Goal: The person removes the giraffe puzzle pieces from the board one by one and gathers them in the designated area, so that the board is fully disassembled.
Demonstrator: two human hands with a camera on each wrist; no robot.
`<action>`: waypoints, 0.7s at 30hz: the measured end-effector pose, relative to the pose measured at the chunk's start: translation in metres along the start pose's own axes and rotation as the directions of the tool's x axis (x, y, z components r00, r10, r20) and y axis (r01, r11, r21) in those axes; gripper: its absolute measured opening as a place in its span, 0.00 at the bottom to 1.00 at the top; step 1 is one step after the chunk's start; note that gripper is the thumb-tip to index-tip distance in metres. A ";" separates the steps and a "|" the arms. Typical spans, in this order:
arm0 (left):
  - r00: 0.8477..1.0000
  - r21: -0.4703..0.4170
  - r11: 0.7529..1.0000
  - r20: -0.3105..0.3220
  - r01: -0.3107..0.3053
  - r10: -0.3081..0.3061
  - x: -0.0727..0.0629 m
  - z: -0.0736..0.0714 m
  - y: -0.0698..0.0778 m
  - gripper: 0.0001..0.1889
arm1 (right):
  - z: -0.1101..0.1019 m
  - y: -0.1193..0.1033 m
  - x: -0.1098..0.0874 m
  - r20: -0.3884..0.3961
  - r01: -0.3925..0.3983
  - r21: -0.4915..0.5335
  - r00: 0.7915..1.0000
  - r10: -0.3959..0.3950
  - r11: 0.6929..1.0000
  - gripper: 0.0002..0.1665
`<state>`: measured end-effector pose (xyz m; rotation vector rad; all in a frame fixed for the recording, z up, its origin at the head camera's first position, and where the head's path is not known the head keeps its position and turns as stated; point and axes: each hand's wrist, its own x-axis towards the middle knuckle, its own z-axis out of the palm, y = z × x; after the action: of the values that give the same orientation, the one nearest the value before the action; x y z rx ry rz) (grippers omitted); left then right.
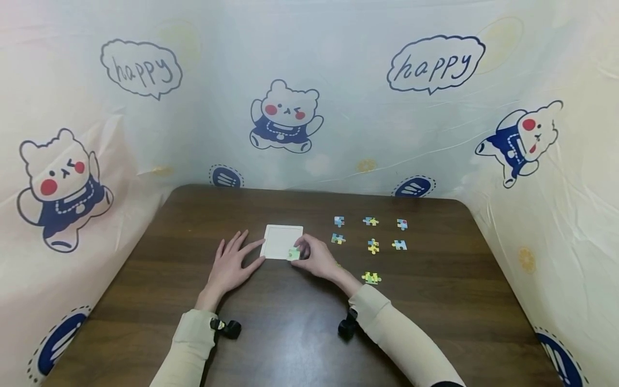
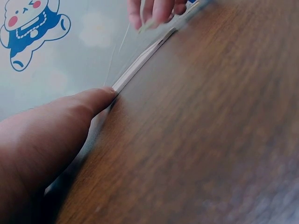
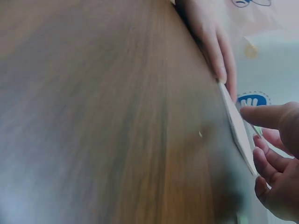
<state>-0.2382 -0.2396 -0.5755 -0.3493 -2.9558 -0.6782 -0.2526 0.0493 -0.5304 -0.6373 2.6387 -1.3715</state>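
A white square puzzle tray [image 1: 280, 240] lies flat on the table. The left hand [image 1: 230, 269] spreads its fingers beside it, with thumb and index tips touching the tray's left edge; in the left wrist view the thumb [image 2: 96, 100] meets the tray's rim [image 2: 140, 60]. Between thumb and fingers, the right hand [image 1: 316, 257] pinches a green puzzle piece [image 1: 293, 253] over the tray's lower right corner. The right wrist view shows this piece edge-on as a thin sliver [image 3: 256, 131], held above the tray [image 3: 237, 128].
On the brown wooden table [image 1: 290, 338], several loose puzzle pieces lie to the right, among them a blue one [image 1: 339, 221] and a yellow-green one [image 1: 371, 278] nearer the right forearm. A printed curtain [image 1: 208, 107] stands behind and along both sides.
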 end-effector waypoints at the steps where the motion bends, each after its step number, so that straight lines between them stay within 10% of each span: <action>1: 1.000 -0.003 1.000 0.001 0.002 -0.002 0.000 0.000 0.000 0.32 | -0.004 0.001 -0.003 0.002 0.004 0.006 1.000 -0.004 1.000 0.22; 21: 0.999 -0.014 1.000 -0.029 -0.024 0.023 -0.001 -0.001 0.002 0.32 | -0.116 0.062 -0.110 -0.032 0.039 -0.035 0.999 -0.040 0.999 0.23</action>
<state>-0.2367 -0.2381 -0.5742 -0.3715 -2.9166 -0.6962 -0.2041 0.2139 -0.5235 -0.6805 2.6949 -1.3618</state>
